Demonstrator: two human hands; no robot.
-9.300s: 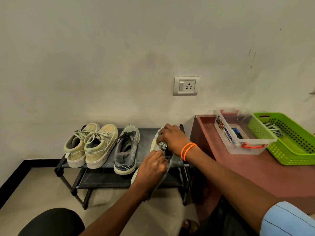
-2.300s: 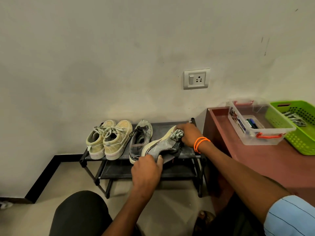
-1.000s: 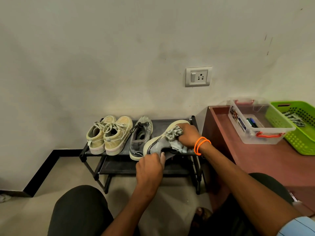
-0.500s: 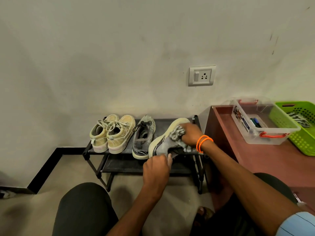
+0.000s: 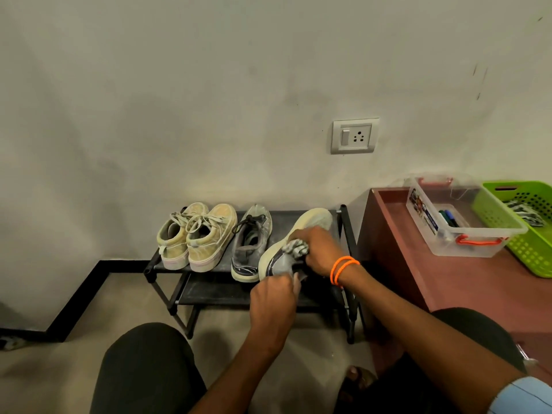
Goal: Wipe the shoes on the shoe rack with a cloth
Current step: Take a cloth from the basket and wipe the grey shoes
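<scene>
A low black shoe rack point(image 5: 155, 265) stands against the wall. On its top shelf sit a pair of beige lace-up sneakers point(image 5: 195, 234) and one grey shoe point(image 5: 251, 243). A second grey shoe point(image 5: 310, 222) with a pale sole lies tipped on its side at the rack's right end. My left hand point(image 5: 274, 297) grips its heel end. My right hand point(image 5: 319, 249), with orange bands at the wrist, holds a bunched patterned cloth point(image 5: 295, 248) pressed against the shoe's side.
To the right is a reddish-brown cabinet point(image 5: 448, 282) bearing a clear plastic box point(image 5: 478, 246) with pens and a green basket point(image 5: 534, 255). A wall socket point(image 5: 355, 135) is above the rack. My knees fill the lower frame. The rack's lower shelf point(image 5: 215, 291) is dark.
My right hand with the cloth has slid from the toe end toward the middle of the tipped shoe. The left hand keeps its hold on the heel.
</scene>
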